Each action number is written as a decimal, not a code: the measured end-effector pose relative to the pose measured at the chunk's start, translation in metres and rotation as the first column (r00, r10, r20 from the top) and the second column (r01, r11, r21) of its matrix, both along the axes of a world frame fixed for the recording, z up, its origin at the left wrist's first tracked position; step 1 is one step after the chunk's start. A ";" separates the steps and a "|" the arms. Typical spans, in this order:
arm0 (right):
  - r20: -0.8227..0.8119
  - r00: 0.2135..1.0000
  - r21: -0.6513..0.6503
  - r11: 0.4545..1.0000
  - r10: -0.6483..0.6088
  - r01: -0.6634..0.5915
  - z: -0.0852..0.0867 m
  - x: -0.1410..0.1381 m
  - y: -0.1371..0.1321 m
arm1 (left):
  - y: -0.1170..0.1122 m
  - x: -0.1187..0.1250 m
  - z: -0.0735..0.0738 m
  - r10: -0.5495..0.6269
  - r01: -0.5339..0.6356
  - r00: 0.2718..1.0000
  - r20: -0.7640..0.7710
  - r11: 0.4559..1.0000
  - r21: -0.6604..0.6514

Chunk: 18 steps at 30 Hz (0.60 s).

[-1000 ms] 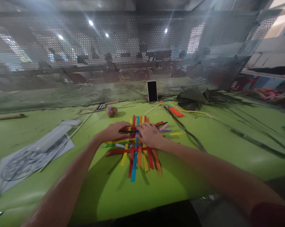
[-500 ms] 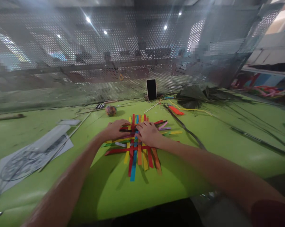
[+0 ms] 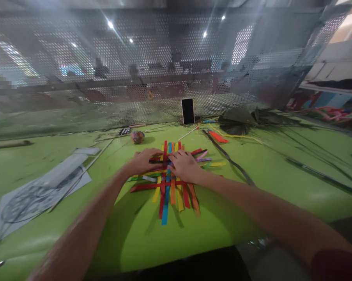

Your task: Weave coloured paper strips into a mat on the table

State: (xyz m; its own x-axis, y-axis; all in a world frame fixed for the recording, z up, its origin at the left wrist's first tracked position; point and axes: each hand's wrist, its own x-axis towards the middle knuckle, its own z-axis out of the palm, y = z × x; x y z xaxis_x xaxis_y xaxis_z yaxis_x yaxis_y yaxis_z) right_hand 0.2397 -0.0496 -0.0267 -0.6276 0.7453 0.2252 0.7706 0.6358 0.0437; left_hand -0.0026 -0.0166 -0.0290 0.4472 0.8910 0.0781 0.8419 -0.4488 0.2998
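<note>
A mat of woven paper strips (image 3: 168,183) in red, blue, yellow, orange, green and purple lies on the green table, its loose ends fanning out on all sides. My left hand (image 3: 143,160) rests on the mat's left part, fingers stretched toward its middle and thumb held apart below them. Across the upper right part lies my right hand (image 3: 184,166), its fingers spread flat on the strips. The two hands' fingertips are close together near a black strip (image 3: 156,161). My hands cover much of the crossing strips, and what lies under the fingers is hidden.
A patterned ball (image 3: 137,136) sits behind the mat. A dark-screened phone (image 3: 188,111) stands upright against the perforated panel (image 3: 161,74). Printed paper (image 3: 41,199) lies left. At right are an orange-red strip (image 3: 218,137), a dark band (image 3: 228,156) and dark leaves (image 3: 237,119).
</note>
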 end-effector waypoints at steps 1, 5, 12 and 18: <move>-0.003 1.000 0.003 1.000 0.003 -0.003 0.000 0.000 0.000 | 0.000 0.000 -0.001 -0.004 0.004 1.000 0.009 1.000 0.004; -0.014 1.000 0.027 0.999 0.024 -0.023 0.000 0.000 -0.001 | 0.002 -0.002 -0.003 -0.011 0.011 0.999 0.032 1.000 0.009; -0.098 0.993 0.086 0.994 0.070 -0.062 0.019 0.006 0.002 | 0.005 -0.002 -0.001 -0.012 0.010 0.997 0.071 0.999 0.034; -0.468 0.884 0.117 0.992 0.023 0.036 0.067 0.068 0.046 | 0.003 0.002 0.011 -0.045 0.002 0.985 0.166 0.968 0.253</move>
State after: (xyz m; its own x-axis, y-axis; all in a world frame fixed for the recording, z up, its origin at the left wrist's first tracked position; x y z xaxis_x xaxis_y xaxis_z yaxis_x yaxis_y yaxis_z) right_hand 0.3076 -0.0035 0.0399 -0.4225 0.6981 0.5780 0.7244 0.6434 -0.2475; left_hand -0.0007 -0.0141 -0.0183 0.4286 0.8224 0.3741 0.7768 -0.5469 0.3123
